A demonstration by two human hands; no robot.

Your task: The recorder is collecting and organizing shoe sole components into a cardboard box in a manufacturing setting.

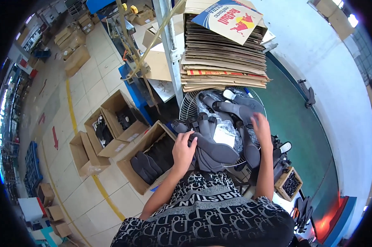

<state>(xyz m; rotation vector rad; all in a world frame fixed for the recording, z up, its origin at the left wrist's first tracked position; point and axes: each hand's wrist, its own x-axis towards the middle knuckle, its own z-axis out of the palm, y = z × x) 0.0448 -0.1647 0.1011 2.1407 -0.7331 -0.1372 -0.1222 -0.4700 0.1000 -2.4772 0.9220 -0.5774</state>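
The left hand [183,149] has its grip curled closed on a grey insole [212,150], while the right hand [261,125] rests fingers loosely spread on the insole pile [235,111].

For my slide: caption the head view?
Both hands rest on grey insoles piled on a wire rack.

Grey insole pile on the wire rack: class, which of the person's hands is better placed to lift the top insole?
Left, probably. The left hand already rests with fingers curled on the top grey insole, while the right hand reaches further back over other insoles.
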